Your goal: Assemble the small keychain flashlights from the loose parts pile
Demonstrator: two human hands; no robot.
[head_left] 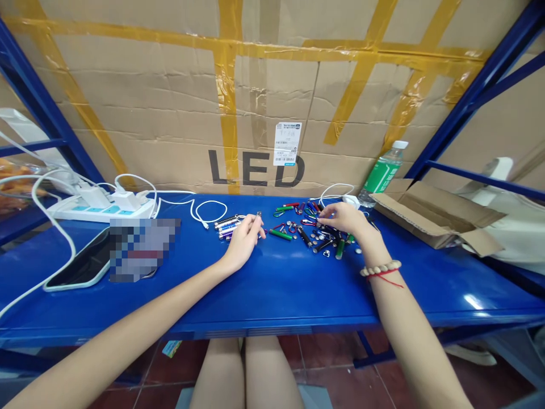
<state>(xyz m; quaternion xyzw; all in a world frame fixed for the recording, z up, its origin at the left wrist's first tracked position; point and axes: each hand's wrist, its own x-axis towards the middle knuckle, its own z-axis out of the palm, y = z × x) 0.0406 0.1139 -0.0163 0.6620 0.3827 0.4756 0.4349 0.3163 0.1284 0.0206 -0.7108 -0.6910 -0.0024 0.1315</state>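
My left hand [243, 243] is closed, thumb and fingers pinched around a small piece with a silver tip [259, 213]; the rest of it is hidden. Beside that hand lies a row of small silver and purple metal tubes [225, 226], like mini flashlights. My right hand [346, 220] reaches into a loose pile, its fingertips pinched together at the pile's far side. What they grip, if anything, cannot be made out. The pile mixes green tubes [281, 234], black tubes [304, 237], coloured carabiner clips and small silver discs like button cells.
An open cardboard box [438, 218] stands at the right, near a green-labelled bottle [381, 173]. On the left are a white power strip [102, 209] with cables and a phone [79, 261]. A large taped carton [170, 113] walls off the back of the blue table [272, 295].
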